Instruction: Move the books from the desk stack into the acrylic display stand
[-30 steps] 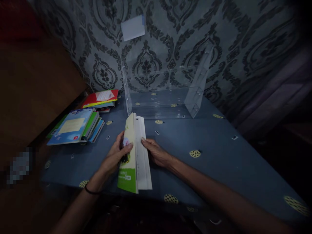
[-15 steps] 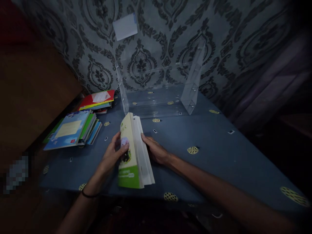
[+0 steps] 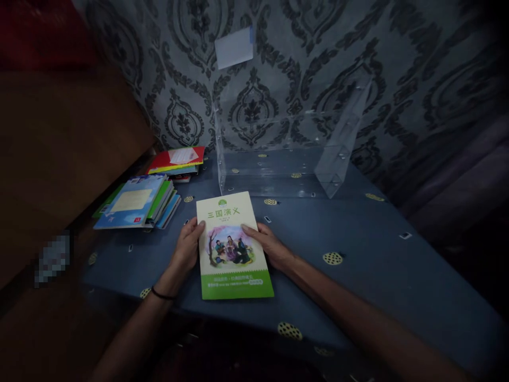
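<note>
A paperback book (image 3: 228, 249) with a cream and green cover faces up toward me, tilted above the front part of the table. Its cover has a picture of several figures under a pink tree. My left hand (image 3: 188, 245) grips the left edge, thumb on the cover and the other fingers mostly hidden behind. On the right edge, my right hand (image 3: 274, 246) holds it the same way. Behind the book stands a clear acrylic rack (image 3: 338, 159) with slanted side panels, its shelves bare.
A stack of books with a blue one (image 3: 131, 199) on top lies at the left. Behind it is another pile topped by a red book (image 3: 163, 158). The patterned blue tablecloth (image 3: 369, 286) covers the table up to the wallpapered wall (image 3: 254, 101), where a white card (image 3: 234, 49) hangs.
The book has turned from showing its page edge to showing its front cover flat toward me. Both hands stay on its sides. The whole view has shifted somewhat.
</note>
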Demonstrator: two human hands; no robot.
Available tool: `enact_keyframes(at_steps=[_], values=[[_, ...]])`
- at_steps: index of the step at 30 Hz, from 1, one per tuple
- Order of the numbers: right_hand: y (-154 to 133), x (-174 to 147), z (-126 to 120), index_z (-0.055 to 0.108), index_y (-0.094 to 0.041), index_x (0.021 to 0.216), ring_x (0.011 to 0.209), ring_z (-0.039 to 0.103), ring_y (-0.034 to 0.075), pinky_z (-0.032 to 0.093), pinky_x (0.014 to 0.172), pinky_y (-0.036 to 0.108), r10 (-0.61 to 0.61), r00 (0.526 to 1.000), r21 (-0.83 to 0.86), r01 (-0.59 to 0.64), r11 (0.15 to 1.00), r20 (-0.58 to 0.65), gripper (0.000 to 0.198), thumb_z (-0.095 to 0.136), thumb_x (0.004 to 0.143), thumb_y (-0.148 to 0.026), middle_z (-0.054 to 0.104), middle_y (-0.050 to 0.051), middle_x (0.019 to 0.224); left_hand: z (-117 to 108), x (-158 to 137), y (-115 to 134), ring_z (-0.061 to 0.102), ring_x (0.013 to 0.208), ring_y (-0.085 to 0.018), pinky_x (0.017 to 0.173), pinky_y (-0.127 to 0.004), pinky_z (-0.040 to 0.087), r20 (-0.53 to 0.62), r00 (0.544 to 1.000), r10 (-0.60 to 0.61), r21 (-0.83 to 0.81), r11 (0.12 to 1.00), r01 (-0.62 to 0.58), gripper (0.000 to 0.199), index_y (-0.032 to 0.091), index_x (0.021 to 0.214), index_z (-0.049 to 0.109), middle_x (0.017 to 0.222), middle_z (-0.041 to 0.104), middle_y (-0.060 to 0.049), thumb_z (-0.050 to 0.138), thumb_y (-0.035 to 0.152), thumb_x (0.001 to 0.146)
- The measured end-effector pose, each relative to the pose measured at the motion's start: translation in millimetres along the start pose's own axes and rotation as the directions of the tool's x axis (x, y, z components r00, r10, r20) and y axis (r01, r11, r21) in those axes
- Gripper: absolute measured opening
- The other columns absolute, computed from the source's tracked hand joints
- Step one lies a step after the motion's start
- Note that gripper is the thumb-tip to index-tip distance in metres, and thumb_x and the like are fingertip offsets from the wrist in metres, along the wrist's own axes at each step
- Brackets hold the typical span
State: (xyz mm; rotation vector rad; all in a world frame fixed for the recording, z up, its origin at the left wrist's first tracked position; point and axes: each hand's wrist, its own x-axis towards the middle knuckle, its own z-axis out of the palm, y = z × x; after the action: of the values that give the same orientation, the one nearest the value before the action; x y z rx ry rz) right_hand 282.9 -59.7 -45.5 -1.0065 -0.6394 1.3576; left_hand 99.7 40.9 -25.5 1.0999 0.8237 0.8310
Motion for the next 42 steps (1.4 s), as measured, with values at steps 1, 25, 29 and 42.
enact_keyframes(at_steps=[1, 25, 29, 42], values=[[0, 0, 0, 0.074, -0.016, 0.091, 0.069, 0.07, 0.019, 0.055, 0.066, 0.03, -0.002, 1.0, 0.002, 0.002, 1.0, -0.007, 0.053, 0.091, 0.061, -0.057, 0.078, 0.007, 0.085, 1, 1, 0, 0.074, 0.094, -0.031, 0.084, -0.041, 0.059, 0.005, 1.0, -0.008, -0.027, 1.0, 0.008, 0.059, 0.015, 0.104, 0.065, 0.093, 0.078, -0.01, 0.088, 0.05, 0.062], [-2, 25, -28, 0.071, -0.017, 0.094, 0.064, 0.07, 0.016, 0.051, 0.048, 0.022, -0.144, 0.985, -0.191, 0.123, 0.974, -0.095, 0.027, 0.074, 0.087, -0.044, 0.075, 0.006, 0.077, -25, 100, 35, 0.061, 0.086, -0.024, 0.079, -0.029, 0.045, 0.515, 0.854, 0.074, 0.698, 0.542, -0.468, 0.032, 0.019, 0.102, 0.079, 0.092, 0.072, -0.006, 0.07, 0.043, 0.084], [-4, 29, -37, 0.072, -0.017, 0.091, 0.064, 0.07, 0.015, 0.046, 0.047, 0.02, -0.242, 0.961, -0.307, 0.193, 0.932, -0.132, 0.025, 0.069, 0.09, -0.041, 0.076, 0.007, 0.078, -17, 72, 15, 0.055, 0.108, -0.029, 0.098, -0.042, 0.04, 0.596, 0.784, 0.174, 0.771, 0.151, -0.619, 0.035, 0.021, 0.124, 0.071, 0.113, 0.065, -0.012, 0.054, 0.035, 0.097], [1, 21, -32, 0.074, -0.015, 0.104, 0.069, 0.071, 0.018, 0.048, 0.054, 0.024, -0.367, 0.93, -0.547, 0.294, 0.784, -0.027, 0.033, 0.053, 0.099, -0.04, 0.077, 0.008, 0.081, 3, 15, -11, 0.053, 0.109, -0.025, 0.096, -0.042, 0.04, 0.844, 0.523, 0.119, 0.507, 0.145, -0.85, 0.041, 0.033, 0.124, 0.072, 0.118, 0.061, -0.01, 0.04, 0.018, 0.104]])
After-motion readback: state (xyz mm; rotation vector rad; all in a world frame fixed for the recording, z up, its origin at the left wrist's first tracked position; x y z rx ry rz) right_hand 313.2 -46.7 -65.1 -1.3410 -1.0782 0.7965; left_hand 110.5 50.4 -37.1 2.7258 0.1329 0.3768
